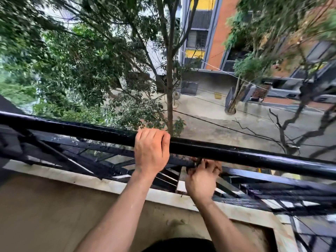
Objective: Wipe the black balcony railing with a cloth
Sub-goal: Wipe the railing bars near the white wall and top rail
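Note:
The black balcony railing's round top bar point(236, 152) runs across the view from upper left to lower right, wet and glossy. My left hand point(151, 151) grips this top bar from above, fingers curled over its far side. My right hand point(201, 177) is just under the top bar, fingers curled around something small and dark against a lower rail point(181, 162). Only a dark scrap shows between its fingers, so I cannot tell whether it is the cloth.
Below the top bar lie black lower rails and slats point(272, 195), over a pale stone ledge point(54, 173) and a beige wall point(45, 215). Beyond the railing are trees point(91, 70), a wet street point(227, 128) far below and buildings point(209, 33).

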Demonstrator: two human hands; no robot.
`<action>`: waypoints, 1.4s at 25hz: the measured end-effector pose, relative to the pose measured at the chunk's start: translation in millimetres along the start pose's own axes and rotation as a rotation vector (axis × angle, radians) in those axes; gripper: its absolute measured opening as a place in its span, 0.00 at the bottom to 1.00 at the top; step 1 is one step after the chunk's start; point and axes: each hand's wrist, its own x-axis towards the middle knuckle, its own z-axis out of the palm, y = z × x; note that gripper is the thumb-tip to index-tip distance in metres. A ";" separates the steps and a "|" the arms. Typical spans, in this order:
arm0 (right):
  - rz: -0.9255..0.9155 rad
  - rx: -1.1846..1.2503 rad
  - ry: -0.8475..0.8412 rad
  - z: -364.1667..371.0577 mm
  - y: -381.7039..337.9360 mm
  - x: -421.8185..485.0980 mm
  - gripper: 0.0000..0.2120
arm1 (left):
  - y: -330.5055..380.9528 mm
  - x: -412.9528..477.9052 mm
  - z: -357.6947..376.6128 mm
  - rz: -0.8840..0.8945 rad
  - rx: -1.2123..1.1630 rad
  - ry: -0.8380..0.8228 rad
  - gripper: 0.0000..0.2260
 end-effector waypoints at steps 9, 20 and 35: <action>0.013 0.509 0.058 -4.8 -11.9 -38.3 0.16 | -17.7 -93.4 33.2 0.503 -0.086 -0.395 0.20; 0.288 0.189 0.053 46.8 -127.9 -8.3 0.30 | -204.6 -74.4 -18.0 0.033 0.170 -0.690 0.27; 0.340 0.214 0.066 98.2 -217.9 -25.0 0.36 | -297.8 -46.0 -49.4 0.101 0.056 -0.787 0.33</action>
